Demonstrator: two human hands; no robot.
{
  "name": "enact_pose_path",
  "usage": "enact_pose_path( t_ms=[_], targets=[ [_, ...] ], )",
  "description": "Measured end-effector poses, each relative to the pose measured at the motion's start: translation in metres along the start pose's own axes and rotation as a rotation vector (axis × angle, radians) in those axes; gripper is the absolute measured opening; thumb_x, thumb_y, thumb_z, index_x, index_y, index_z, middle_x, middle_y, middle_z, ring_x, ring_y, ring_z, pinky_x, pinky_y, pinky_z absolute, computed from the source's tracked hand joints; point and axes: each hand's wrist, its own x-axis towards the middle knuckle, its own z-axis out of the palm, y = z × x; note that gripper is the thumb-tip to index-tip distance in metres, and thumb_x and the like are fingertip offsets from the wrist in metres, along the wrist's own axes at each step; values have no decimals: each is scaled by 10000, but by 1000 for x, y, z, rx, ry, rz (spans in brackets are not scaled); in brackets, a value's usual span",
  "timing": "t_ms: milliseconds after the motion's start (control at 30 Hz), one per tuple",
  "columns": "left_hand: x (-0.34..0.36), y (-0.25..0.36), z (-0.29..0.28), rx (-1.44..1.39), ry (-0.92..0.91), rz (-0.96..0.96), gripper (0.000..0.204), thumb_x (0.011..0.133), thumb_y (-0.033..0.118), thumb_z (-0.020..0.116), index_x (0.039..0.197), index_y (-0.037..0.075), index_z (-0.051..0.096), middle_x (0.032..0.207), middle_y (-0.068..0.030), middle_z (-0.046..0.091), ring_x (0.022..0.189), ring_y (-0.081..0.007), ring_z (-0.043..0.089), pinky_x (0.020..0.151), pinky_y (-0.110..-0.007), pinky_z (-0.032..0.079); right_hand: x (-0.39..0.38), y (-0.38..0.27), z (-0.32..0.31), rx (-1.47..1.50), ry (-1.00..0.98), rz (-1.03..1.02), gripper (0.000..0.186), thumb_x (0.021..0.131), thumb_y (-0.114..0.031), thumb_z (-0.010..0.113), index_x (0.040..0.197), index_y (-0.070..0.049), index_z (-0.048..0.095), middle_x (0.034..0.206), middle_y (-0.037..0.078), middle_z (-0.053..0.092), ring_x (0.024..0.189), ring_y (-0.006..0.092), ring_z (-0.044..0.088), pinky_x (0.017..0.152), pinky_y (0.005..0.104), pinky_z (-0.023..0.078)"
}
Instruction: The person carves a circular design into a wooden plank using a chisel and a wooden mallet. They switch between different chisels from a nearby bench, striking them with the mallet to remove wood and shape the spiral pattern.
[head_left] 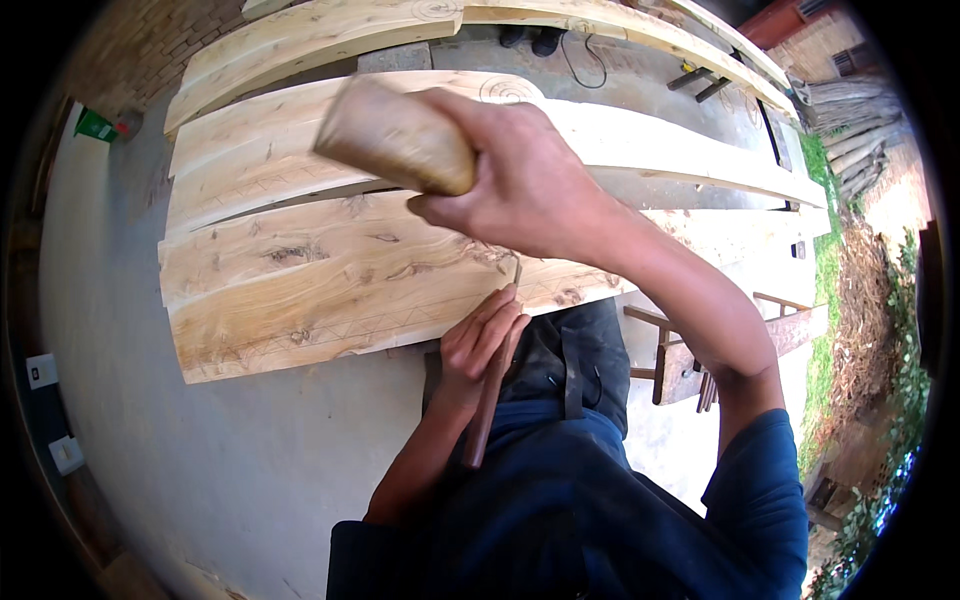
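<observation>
I see my right hand (520,185) clenched on a motion-blurred wooden mallet (395,135), left hand (480,340) gripping a chisel (492,385), its tip hidden against the plank (300,280).

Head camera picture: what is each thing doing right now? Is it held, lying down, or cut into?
Wooden mallet: raised above the plank, gripped in the right hand, blurred.
Chisel: held by the left hand, tip on the near plank.
Near plank: lying flat, zigzag pattern cut along its edge.
Other planks: lying side by side, some with carved spirals.
Wooden stool: standing on the concrete floor.
</observation>
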Motion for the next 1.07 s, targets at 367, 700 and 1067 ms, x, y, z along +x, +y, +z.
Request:
enact_pose_path(
  t_ms=[367,700,1067],
  targets=[
    [-9,-20,-21,50,29,-179,375,932,-39,805,1285,-55,678,1239,-262,774,1133,-382,784,943,-424,666,-175,108,-44,620,362,1088,478,977,-346,814,1251,11,653,969,96,733,787,150,691,700,307,569],
    [11,-16,2,60,-130,-85,370,889,156,902,1165,-15,723,1172,-232,794,1059,-369,802,910,-428,677,-256,128,-16,753,613,1180,321,1034,-244,746,1228,-12,638,1008,88,745,743,141,696,646,280,574],
    [21,19,3,227,-300,137,438,980,478,787,1132,72,719,1137,-162,801,1027,-341,805,935,-468,673,-294,93,0,1059,713,1237,436,1016,-283,772,1315,-1,626,1030,112,744,751,163,711,629,306,596]
  ],
)
